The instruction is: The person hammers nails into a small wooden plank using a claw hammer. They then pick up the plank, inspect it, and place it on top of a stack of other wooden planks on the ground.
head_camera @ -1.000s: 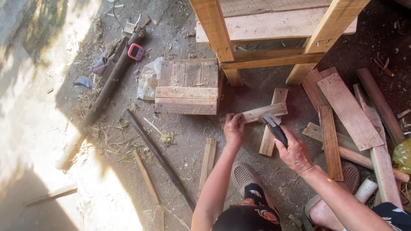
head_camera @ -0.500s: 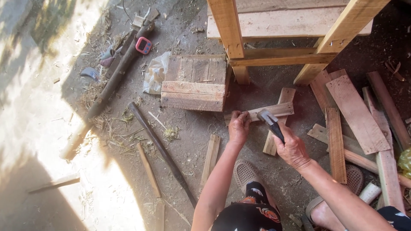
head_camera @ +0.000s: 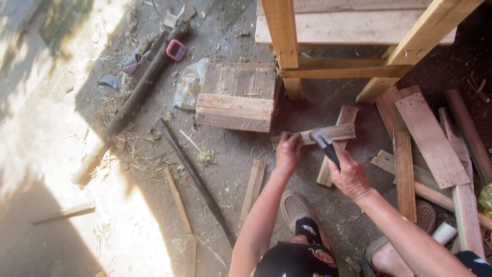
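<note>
Under the left hand (head_camera: 288, 153) lies a short pale wooden slat (head_camera: 313, 136), laid crosswise over a second, longer slat (head_camera: 335, 149) on the dusty concrete floor (head_camera: 225, 169). That hand is curled down over the slat's near end, fingers pressing it flat. The right hand (head_camera: 349, 177) is shut round the dark handle of a steel-headed hammer (head_camera: 324, 143), whose head now rests on or just above the slat, a little to the right of the left hand's fingers. Half a second ago the head stood slightly higher and further right; it has come down onto the wood, so a blow seems to be landing or just landed.

Ahead of both hands stands a weathered square wooden block (head_camera: 237, 100), close to the slat's far edge, and behind it the legs of a pale timber frame (head_camera: 287, 46). Right of the hammer hand, loose reddish boards (head_camera: 428, 138) crowd the floor, leaving little swing room there. Left of the holding hand the floor is more open, crossed only by a dark thin rod (head_camera: 192, 172) and a narrow stick (head_camera: 252, 187).
</note>
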